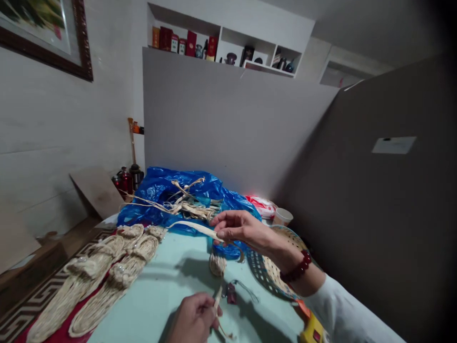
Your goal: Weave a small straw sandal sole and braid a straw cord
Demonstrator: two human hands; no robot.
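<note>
My right hand, with a dark red bead bracelet at the wrist, pinches a pale dried husk strip between thumb and fingers above the table. One end of the strip stretches left, and a curled part hangs below the hand. Lower down, my left hand is closed on another length of pale husk strip; whether the two lengths are joined cannot be seen. Between the hands lie a wound bundle of straw cord and a small dark red object with a cord loop.
Woven straw sandals lie on a red cloth at left. Loose dried husks rest on a blue plastic bag at the back. To the right are a woven basket, a white cup and a yellow tape measure.
</note>
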